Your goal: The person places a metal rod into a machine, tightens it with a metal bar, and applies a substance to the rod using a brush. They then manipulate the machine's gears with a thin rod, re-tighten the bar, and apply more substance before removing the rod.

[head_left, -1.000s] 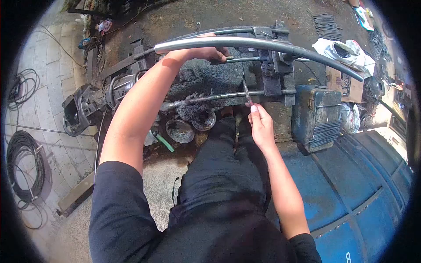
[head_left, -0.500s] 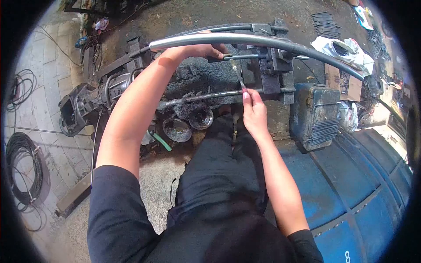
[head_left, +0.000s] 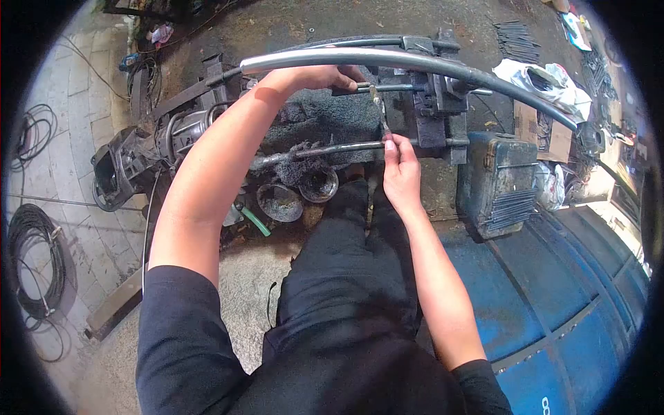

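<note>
My right hand (head_left: 402, 173) is closed around the reddish handle of a slim brush (head_left: 381, 116). The brush points away from me, its pale, dirty tip at the end of a thin metal rod (head_left: 401, 88). My left hand (head_left: 330, 76) reaches under a thick curved steel tube (head_left: 429, 63); its fingers are closed on a small dark piece (head_left: 342, 91) beside that rod end, partly hidden. Below the rod lies a heap of dark metal shavings (head_left: 332, 114). A lower bar (head_left: 325, 151) with shavings clinging to it crosses in front of me.
Two metal bowls (head_left: 280, 202) stand near my legs, beside a green-handled tool (head_left: 254, 221). To the right is a grimy box (head_left: 494, 180) with dark rods on it, above blue metal sheeting (head_left: 505, 297). Coiled cable (head_left: 34, 263) lies left. Machine parts (head_left: 121, 169) flank the left end.
The brush has moved slightly away from me, its tip now up at the rod end. My left hand remains beside the rod.
</note>
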Motion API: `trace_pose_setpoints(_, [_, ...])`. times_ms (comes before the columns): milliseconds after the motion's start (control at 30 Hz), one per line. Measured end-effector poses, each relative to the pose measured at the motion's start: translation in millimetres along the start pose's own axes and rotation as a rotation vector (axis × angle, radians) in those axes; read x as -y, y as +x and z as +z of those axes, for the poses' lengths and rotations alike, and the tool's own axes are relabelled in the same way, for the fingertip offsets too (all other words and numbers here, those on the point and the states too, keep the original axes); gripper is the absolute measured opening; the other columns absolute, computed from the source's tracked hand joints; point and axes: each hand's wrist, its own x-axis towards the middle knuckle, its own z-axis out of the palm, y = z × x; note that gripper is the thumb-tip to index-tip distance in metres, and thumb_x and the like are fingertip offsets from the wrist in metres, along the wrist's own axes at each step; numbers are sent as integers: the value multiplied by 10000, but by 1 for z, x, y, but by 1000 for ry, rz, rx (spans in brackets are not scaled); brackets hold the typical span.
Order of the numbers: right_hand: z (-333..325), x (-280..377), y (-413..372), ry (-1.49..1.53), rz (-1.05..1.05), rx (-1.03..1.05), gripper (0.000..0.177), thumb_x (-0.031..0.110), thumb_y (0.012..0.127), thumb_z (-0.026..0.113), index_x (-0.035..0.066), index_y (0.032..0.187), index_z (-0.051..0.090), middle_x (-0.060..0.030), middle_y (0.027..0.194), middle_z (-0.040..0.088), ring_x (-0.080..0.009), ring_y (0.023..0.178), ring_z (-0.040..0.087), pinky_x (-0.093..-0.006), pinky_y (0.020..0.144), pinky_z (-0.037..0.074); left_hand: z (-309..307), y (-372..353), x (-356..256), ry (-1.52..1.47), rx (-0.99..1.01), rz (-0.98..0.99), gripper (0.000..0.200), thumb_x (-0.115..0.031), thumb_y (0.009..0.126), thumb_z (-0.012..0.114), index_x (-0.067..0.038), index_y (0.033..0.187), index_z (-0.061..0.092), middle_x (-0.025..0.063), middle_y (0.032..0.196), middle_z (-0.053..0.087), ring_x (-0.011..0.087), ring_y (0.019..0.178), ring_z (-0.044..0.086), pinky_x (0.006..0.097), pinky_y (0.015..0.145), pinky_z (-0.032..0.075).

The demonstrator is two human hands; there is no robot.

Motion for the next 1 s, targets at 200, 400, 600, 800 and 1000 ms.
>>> trace_pose_setpoints(200, [-1,0,0,-12,1,-36,262,266,1011,522,44,1123,604,-159,771,653,-245,717,663,-356,680,495,-1,-3,-5,-44,-6,-27,298,-117,844,734,-61,1136,716,90,1007,740,178,890,686,330,805,560])
trace_pose_setpoints(400, [-4,0,0,-24,-24,-35,274,281,1011,519,46,1126,601,-165,760,646,-258,710,665,-366,675,494,2,0,3,-65,-4,-40,294,-139,840,747,-69,1124,722,72,1000,742,174,895,682,334,811,557])
trace_pose_setpoints(600, [-2,-1,-1,-50,-78,-30,265,267,1014,513,39,1124,592,-176,748,636,-294,711,669,-376,674,497,4,8,17,-52,45,-34,359,-186,867,724,-66,1202,678,75,1083,719,174,956,652,338,881,514])
trace_pose_setpoints(800, [-1,4,-4,-58,-56,-25,255,256,1013,515,37,1120,590,-180,743,628,-290,701,666,-377,676,501,1,6,13,-74,106,-50,404,-208,890,698,-54,1259,643,86,1151,699,177,1012,637,332,942,481])
trace_pose_setpoints(1000, [-1,6,-1,-54,-37,-30,229,233,1011,520,44,1126,583,-190,768,639,-327,733,677,-392,681,506,2,1,9,-56,93,-40,406,-223,888,700,-52,1252,647,85,1141,703,177,1019,632,332,933,476])
